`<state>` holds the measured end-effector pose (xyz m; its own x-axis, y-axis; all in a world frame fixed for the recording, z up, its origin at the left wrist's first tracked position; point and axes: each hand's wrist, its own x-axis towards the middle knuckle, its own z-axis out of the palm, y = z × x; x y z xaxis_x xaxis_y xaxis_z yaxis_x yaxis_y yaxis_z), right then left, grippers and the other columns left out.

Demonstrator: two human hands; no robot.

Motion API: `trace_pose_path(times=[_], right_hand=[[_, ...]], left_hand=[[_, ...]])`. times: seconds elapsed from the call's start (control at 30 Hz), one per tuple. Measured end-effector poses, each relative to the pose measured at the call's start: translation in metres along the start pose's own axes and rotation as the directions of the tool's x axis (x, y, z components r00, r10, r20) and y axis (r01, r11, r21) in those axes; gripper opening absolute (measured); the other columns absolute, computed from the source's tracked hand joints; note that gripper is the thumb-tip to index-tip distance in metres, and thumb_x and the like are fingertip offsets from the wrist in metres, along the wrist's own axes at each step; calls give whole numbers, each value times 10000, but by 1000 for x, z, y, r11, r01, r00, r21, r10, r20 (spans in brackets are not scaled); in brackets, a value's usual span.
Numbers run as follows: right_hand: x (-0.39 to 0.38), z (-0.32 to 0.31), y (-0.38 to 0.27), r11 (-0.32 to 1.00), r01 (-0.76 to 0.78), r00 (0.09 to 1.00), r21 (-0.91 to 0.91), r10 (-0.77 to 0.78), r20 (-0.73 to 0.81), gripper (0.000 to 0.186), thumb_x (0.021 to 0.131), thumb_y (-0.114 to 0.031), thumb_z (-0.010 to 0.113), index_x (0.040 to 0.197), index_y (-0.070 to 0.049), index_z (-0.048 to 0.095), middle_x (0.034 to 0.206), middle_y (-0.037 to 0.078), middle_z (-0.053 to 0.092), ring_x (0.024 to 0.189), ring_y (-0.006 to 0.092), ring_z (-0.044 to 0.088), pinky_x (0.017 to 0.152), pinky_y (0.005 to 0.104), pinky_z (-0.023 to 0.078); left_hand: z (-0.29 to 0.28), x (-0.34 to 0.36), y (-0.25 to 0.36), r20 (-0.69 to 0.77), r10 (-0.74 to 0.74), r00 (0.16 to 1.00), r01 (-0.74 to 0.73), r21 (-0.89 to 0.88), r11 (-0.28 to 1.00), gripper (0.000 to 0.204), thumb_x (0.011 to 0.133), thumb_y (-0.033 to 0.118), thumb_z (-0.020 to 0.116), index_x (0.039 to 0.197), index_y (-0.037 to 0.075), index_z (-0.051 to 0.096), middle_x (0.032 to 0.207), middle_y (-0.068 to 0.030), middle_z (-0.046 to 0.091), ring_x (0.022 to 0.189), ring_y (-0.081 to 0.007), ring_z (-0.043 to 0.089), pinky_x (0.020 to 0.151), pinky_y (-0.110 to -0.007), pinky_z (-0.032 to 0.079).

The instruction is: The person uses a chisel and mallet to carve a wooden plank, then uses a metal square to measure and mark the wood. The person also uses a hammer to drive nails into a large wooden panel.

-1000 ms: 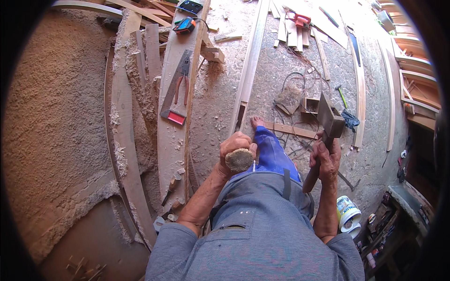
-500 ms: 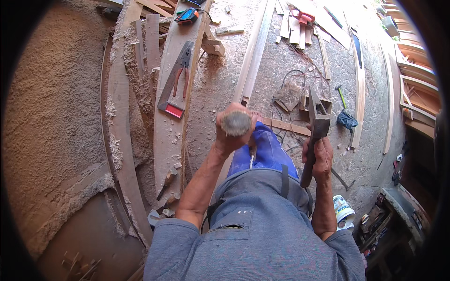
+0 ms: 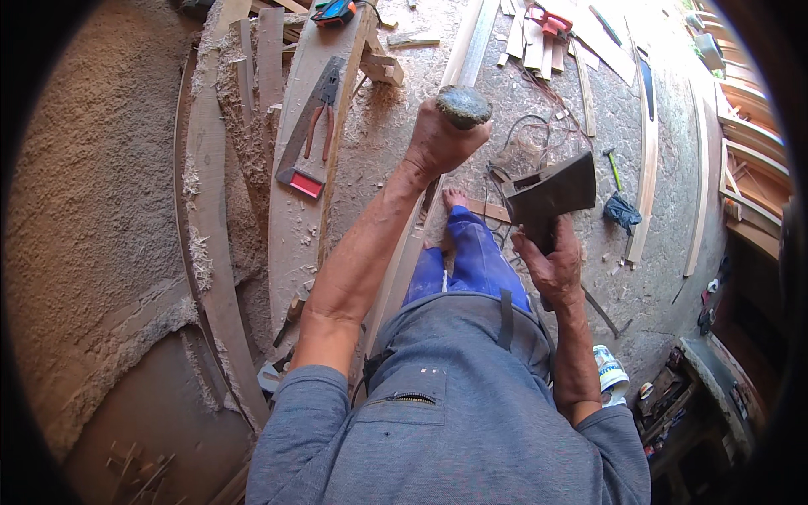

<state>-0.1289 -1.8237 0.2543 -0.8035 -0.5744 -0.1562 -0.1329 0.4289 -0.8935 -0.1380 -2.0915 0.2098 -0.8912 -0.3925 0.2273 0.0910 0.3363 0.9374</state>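
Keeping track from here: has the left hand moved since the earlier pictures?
Yes, up the picture: the left hand was lower than the red-handled pliers and is now about level with them.

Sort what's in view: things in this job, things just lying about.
In the job, apparently:
tool with round worn butt, left grip
dark broad-headed tool, right grip
long pale wooden beam

Lying about:
orange-handled metal pliers
red-and-grey flat square
green-handled hammer
white plastic bucket
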Motion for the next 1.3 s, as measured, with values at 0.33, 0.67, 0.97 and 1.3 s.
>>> trace_pose_path(times=[0.33,0.67,0.97,1.3], right_hand=[[67,-21,-37,973,162,985,-163,-170,-38,433,874,-213,775,1207,-19,579,972,209,709,850,375,718,747,442,557],[109,-60,-125,907,397,908,-143,-411,-81,381,957,-318,680,1179,-28,573,900,180,696,766,285,709,697,408,561],[99,-39,-91,935,207,978,-286,-191,84,346,930,-225,621,1200,-22,542,910,180,648,810,294,670,737,447,532],[118,-56,-112,883,357,927,-305,-374,4,320,910,-218,613,1160,-27,554,782,152,631,653,257,644,622,424,519]], left_hand=[[-1,10,-21,74,-119,990,127,-112,986,177,813,92,762,701,48,633,616,24,606,554,-58,552,497,-276,452],[-1,-12,6,246,-216,945,236,-55,970,134,787,94,794,848,36,690,705,11,645,637,-77,590,582,-284,500],[11,1,2,28,-91,995,93,-54,994,154,778,116,787,818,24,670,731,20,649,675,-67,581,627,-288,502],[12,4,-2,-61,47,997,-49,-35,998,119,785,45,736,727,37,632,670,23,624,627,-52,572,560,-281,474]])
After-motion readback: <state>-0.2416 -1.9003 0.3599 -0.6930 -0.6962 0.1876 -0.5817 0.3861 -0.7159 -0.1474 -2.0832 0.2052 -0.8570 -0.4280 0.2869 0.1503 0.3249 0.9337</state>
